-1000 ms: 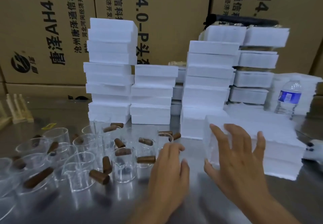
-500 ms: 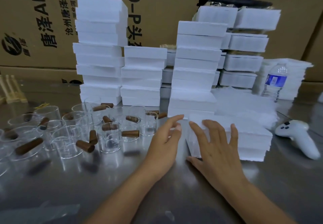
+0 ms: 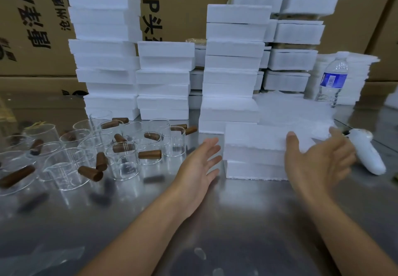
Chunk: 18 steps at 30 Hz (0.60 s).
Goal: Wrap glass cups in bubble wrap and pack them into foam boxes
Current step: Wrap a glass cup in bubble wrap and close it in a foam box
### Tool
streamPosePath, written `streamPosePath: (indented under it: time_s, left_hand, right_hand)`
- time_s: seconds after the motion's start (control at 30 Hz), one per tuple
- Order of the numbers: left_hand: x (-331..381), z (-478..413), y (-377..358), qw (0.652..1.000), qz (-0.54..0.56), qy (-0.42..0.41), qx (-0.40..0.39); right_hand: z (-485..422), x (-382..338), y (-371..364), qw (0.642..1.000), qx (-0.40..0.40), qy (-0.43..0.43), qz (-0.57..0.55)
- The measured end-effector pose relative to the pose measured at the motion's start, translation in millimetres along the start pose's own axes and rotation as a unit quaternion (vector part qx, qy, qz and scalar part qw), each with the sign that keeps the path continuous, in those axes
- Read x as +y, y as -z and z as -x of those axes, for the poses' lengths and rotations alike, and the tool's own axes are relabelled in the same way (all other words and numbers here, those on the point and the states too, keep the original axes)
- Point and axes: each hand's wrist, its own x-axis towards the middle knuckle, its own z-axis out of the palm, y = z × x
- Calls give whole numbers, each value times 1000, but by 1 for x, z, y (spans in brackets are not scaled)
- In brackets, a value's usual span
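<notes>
A low stack of white foam boxes [image 3: 254, 146] stands on the metal table just in front of me. My left hand [image 3: 200, 163] is stretched out with straight fingers at the stack's left side, a small gap between fingertips and foam. My right hand [image 3: 316, 159] is spread at the stack's right end, thumb against the front face, holding nothing. Several clear glass cups with brown wooden handles [image 3: 127, 157] are crowded together on the left of the table. A clear plastic sheet [image 3: 43, 260] lies at the near left edge.
Tall stacks of white foam boxes [image 3: 107, 45] rise behind the cups and the low stack. A water bottle [image 3: 331, 82] and a white handheld controller [image 3: 368, 153] are at the right. Cardboard cartons [image 3: 183, 6] form the back wall.
My right hand has slid from the left corner of the low foam stack to its right end and turned palm inward. My left hand has opened flat beside the stack. The camera has tipped closer.
</notes>
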Motion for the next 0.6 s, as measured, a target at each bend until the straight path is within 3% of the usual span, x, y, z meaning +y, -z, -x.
streamPosePath:
  time_s: [0.13, 0.27, 0.47, 0.6]
  left_hand:
    - [-2, 2, -3, 998, -35, -19, -41]
    - [-5, 6, -7, 996, -58, -10, -71]
    - [-7, 10, -15, 996, -24, -5, -86]
    - [-9, 8, -16, 996, -34, -14, -84]
  right_hand:
    - [-14, 7, -7, 972, -65, -210, -85]
    - [-24, 17, -11, 949, -76, -265, -150]
    - [-21, 13, -1, 961, -77, -218, -155]
    - [-13, -1, 12, 994, -12, -49, -99]
